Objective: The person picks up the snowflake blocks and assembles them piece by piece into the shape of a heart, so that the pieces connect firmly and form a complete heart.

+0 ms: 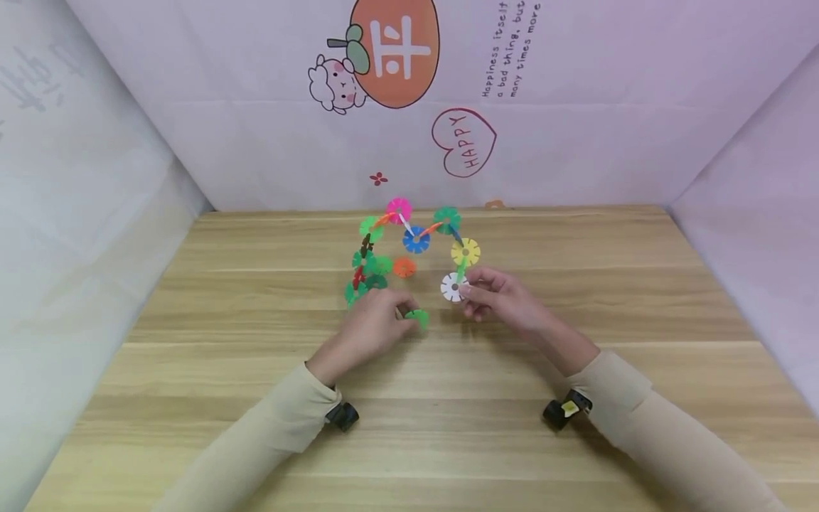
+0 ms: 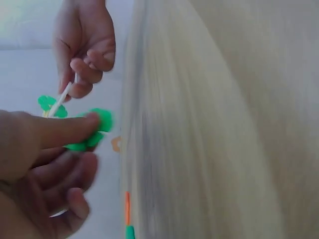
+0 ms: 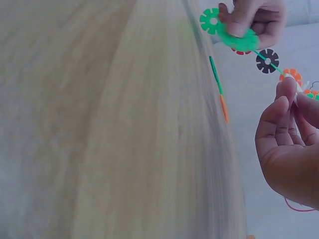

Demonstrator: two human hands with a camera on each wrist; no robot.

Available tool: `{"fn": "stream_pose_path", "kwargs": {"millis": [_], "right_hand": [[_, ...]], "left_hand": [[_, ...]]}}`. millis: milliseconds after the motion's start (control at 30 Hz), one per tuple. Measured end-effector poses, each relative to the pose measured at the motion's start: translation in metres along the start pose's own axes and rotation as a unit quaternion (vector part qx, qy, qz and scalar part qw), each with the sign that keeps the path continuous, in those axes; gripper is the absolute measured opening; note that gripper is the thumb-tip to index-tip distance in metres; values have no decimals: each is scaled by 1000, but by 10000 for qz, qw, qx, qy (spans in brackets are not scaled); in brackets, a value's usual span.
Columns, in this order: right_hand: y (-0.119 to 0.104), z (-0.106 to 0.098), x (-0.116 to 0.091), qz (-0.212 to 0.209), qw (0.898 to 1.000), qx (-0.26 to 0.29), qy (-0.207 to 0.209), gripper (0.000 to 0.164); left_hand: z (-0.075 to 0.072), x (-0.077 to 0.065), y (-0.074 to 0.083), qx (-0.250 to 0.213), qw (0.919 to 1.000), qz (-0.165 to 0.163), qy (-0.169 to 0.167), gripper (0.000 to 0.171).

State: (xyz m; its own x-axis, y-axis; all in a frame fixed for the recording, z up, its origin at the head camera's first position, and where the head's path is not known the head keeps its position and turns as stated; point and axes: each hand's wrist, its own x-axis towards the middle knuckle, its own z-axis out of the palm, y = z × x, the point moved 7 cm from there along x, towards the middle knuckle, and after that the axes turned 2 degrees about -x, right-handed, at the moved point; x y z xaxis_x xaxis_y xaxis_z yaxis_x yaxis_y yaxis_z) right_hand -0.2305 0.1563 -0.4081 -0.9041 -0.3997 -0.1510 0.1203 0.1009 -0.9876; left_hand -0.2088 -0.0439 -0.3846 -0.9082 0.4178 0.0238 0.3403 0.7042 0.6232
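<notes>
In the head view, a curving chain of notched plastic discs in many colours runs from a green disc at its left end, over a pink disc, to a white disc. My right hand pinches that white disc, which appears edge-on in the right wrist view. Between thumb and fingers of my left hand is a bright green notched disc, blurred in both wrist views. A gap separates it from the white disc. My left hand partly hides the chain's left end.
An orange disc and a green disc lie side by side inside the chain's curve. A dark green disc is close by. The wooden table meets a white printed backdrop behind.
</notes>
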Motion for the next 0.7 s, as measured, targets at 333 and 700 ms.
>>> {"fn": "stream_pose_path", "kwargs": {"millis": [333, 700], "right_hand": [[-9, 11, 1, 24, 9996, 258, 113, 4], [-19, 20, 1, -3, 9972, 521, 545, 8]], "left_hand": [[-11, -7, 17, -470, 9899, 623, 1183, 19], [-12, -7, 36, 529, 9806, 1235, 1430, 21]]}}
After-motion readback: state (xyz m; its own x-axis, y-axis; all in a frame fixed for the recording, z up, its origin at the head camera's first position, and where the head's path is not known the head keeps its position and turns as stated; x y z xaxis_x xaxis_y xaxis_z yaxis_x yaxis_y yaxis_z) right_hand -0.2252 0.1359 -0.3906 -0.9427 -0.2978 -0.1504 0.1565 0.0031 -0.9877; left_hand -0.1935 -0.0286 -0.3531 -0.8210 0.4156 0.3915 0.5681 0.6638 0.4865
